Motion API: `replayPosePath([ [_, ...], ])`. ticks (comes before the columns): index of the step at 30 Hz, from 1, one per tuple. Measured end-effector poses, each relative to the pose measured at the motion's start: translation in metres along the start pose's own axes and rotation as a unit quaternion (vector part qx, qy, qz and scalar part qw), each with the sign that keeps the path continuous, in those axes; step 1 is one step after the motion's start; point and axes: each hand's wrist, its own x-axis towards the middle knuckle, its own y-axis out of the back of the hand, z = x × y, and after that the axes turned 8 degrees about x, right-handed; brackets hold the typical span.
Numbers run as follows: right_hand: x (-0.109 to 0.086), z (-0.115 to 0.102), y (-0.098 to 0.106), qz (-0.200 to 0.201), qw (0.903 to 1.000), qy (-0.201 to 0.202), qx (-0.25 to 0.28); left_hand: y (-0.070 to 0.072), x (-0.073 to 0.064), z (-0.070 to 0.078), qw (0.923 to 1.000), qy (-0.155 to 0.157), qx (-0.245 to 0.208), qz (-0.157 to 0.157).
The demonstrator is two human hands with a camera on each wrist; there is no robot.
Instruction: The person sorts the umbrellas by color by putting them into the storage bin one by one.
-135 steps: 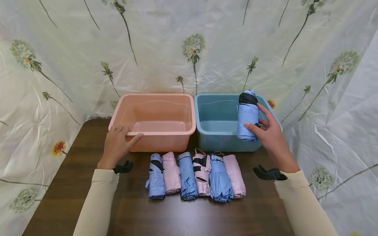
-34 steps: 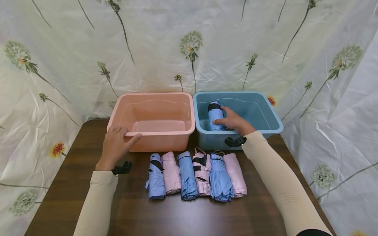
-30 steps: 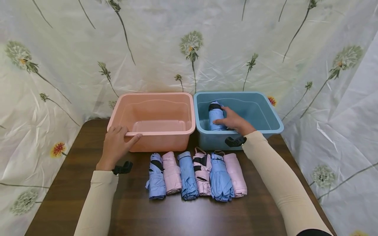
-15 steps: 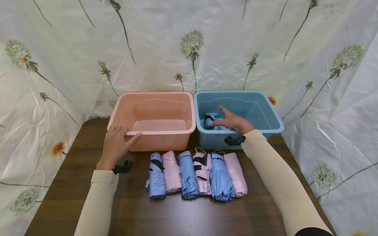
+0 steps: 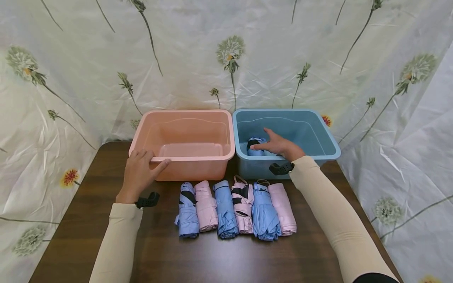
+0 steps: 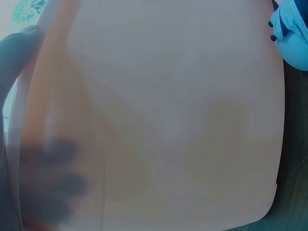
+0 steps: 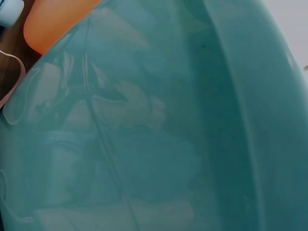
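My left hand (image 5: 140, 173) grips the near rim of the orange plastic bin (image 5: 191, 169). In the left wrist view, its thumb lies along the rim and finger shadows show through the bin wall (image 6: 168, 120). My right hand (image 5: 279, 146) reaches over the near rim of the blue bin (image 5: 272, 169), thumb and index finger spread apart. Just below them, a folded blue umbrella (image 5: 255, 152) with a black band lies in that bin, partly hidden by the hand and front wall. The right wrist view is filled by the blue bin's wall (image 7: 144, 159); no fingers show there.
In front of the bins, several folded umbrellas lie side by side, alternating blue (image 5: 225, 212) and pink (image 5: 282, 208). They rest on the dark wooden table (image 5: 226, 263). A dandelion-print curtain (image 5: 184, 59) hangs right behind the bins, which stand side by side.
My right hand carried the blue umbrella from the blue bin's right side to its left, lowered it in and let go. The umbrella then dropped lower. My left hand stayed on the orange rim.
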Motion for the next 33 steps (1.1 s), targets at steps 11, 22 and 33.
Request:
replayPosePath([
  [11, 0.001, 0.003, -0.002, 0.016, 0.9998, 0.01, 0.007, 0.001, 0.0, 0.001, 1.0, 0.005, -0.003, -0.005],
  [22, -0.005, -0.004, -0.001, 0.074, 0.9957, 0.055, 0.003, 0.0, 0.0, 0.0, 1.0, 0.001, 0.0, 0.005],
  [33, -0.012, -0.009, 0.005, 0.133, 0.984, 0.115, 0.028, 0.0, 0.001, -0.001, 0.9998, -0.01, 0.0, 0.015],
])
